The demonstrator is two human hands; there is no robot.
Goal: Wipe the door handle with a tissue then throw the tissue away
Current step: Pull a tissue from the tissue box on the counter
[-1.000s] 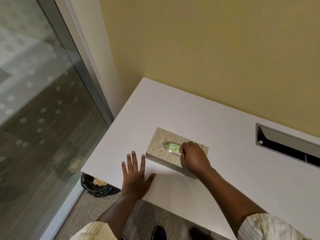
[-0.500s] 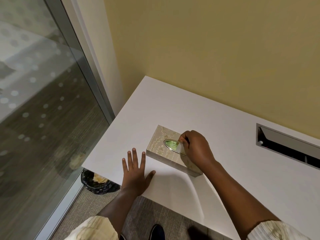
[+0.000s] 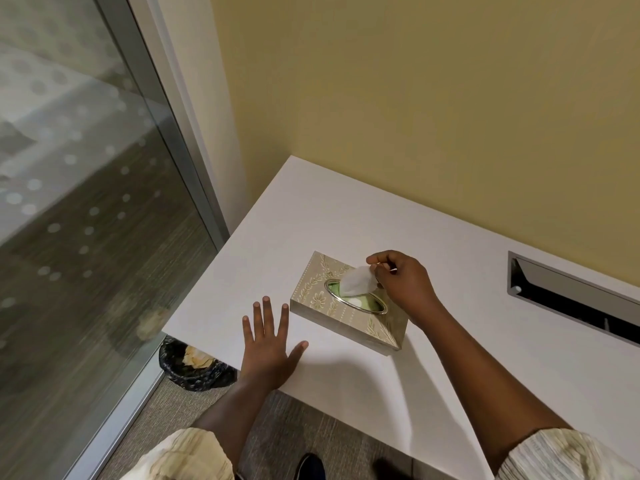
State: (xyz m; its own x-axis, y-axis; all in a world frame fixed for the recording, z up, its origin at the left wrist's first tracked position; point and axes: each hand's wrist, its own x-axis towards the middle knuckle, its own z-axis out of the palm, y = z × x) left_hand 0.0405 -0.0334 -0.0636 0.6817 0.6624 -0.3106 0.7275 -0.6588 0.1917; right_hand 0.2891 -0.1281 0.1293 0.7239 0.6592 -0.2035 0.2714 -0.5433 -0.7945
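We see one tissue box (image 3: 348,303) on one table (image 3: 450,341); our right hand (image 3: 403,280) pinches one tissue (image 3: 356,280), our left hand (image 3: 268,344) lies flat, fingers spread.

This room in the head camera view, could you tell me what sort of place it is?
Probably an office or meeting room: a white desk with a built-in cable slot, a glass wall with frosted dots, and a small bin beneath the desk.
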